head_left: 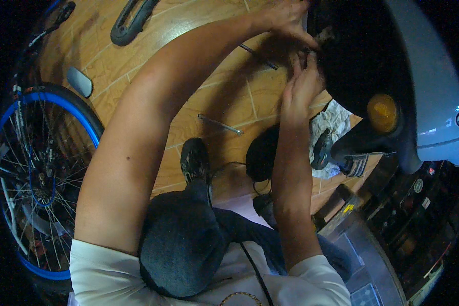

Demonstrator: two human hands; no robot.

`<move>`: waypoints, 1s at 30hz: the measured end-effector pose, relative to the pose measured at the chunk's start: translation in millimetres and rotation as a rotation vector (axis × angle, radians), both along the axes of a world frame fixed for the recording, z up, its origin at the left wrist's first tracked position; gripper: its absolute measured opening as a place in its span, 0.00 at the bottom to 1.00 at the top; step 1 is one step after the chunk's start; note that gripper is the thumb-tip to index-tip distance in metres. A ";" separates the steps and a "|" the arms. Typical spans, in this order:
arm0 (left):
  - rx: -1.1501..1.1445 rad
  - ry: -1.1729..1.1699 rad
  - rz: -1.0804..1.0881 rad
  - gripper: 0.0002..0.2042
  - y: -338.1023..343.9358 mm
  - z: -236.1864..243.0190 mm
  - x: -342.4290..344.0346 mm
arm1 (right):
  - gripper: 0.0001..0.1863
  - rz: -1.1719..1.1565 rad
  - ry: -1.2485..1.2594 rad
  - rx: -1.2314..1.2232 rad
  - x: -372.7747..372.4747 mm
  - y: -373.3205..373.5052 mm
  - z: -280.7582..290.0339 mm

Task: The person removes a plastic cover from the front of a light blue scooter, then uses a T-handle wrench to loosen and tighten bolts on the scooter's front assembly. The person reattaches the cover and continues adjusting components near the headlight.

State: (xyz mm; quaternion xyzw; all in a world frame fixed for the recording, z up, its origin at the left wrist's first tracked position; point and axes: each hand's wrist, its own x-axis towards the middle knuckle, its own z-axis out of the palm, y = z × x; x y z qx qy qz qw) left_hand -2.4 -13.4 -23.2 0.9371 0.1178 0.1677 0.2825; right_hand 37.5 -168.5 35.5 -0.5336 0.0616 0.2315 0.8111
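Observation:
My left hand (289,23) reaches to the dark underside of a vehicle with a pale blue body panel (436,92) and an orange round lamp (382,113). Its thumb points down toward the fingertips of my right hand (306,84), whose fingers are bent and pinched together just below. Something small and dark sits between the fingertips; shadow hides what it is. Below the left wrist, a thin dark rod-like tool (258,56) lies on the floor. A metal wrench (219,124) rests on the tiles between my forearms.
A bicycle wheel with a blue rim (93,130) stands at the left. Nearby lie a grey rounded object (79,82) and a dark loop-shaped part (129,25). Right of my right forearm are a crumpled pale cloth (336,118) and a dark tool (321,149). Dark clutter fills the lower right.

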 end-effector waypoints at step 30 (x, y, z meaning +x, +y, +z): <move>0.016 0.149 -0.015 0.68 3.6 -15.3 5.7 | 0.15 0.095 -0.002 -0.052 3.6 1.8 -1.9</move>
